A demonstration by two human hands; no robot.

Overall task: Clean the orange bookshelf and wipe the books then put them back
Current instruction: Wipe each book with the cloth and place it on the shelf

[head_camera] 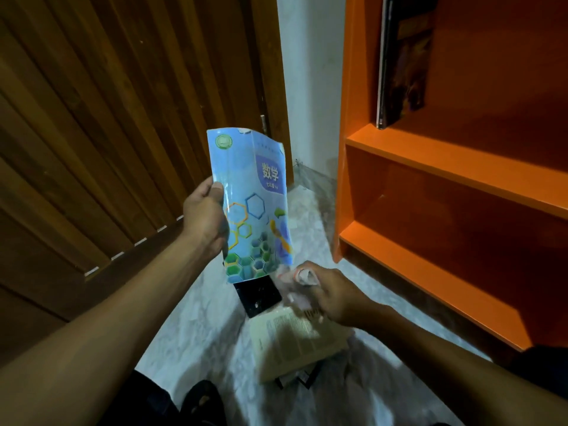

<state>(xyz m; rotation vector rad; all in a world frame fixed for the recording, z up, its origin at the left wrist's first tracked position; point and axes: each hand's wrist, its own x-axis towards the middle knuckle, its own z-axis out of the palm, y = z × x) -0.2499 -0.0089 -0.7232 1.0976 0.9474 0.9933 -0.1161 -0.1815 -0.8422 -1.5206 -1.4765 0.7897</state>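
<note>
My left hand [206, 221] grips a thin blue textbook [252, 207] by its left edge and holds it upright in front of me. Its glossy cover shows hexagons and Chinese characters and bends slightly. Just below the book's lower right corner, my right hand [333, 295] is closed around a crumpled whitish cloth [302, 276], which looks blurred. The orange bookshelf [455, 167] stands at the right. One dark book [402, 59] leans upright on its upper shelf. The two lower shelves I can see hold nothing.
On the pale marbled floor [199, 333] below my hands lie a black book [258, 296] and a cream book with printed text [295, 339] on a small pile. A brown slatted wooden door [123, 118] fills the left. My dark sandal [203, 401] shows at the bottom.
</note>
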